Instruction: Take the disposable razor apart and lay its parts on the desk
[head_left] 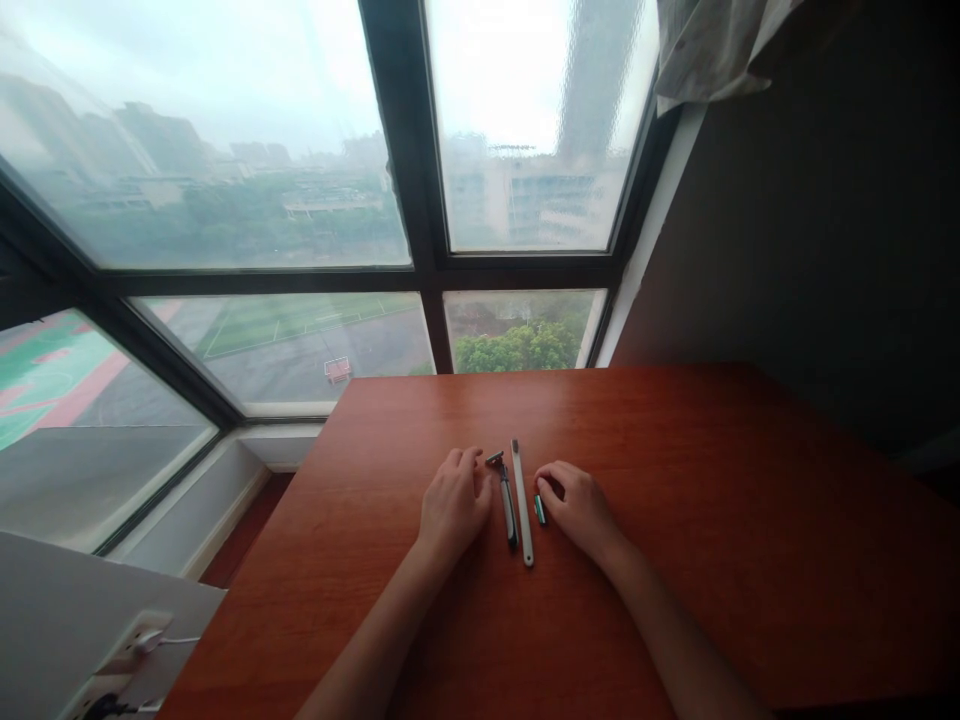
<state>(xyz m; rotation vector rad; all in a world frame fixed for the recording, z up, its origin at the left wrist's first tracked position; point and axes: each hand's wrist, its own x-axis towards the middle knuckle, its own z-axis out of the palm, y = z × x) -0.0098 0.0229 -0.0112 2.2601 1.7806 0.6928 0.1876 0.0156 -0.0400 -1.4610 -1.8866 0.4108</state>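
Note:
A razor (508, 508) with a grey and black handle lies lengthwise on the table, its head at the far end. Beside it, almost parallel, is a white toothbrush (523, 510) with dark bristles pointing away from me. To the right of the brush lies a small green and silver piece (540, 511), which looks like a razor blade cartridge. My left hand (454, 500) rests left of the razor, fingers loosely bent and apart, holding nothing. Loosely curled, my right hand (576, 503) has its fingertips just beyond the small piece; whether they touch it is unclear.
The reddish-brown wooden table (712, 520) stands against large dark-framed windows (431, 270). A dark wall (810, 250) rises at the right, with a pale curtain (712, 50) above. Wall sockets with plugs (146, 640) are at the lower left, beyond the table's left edge.

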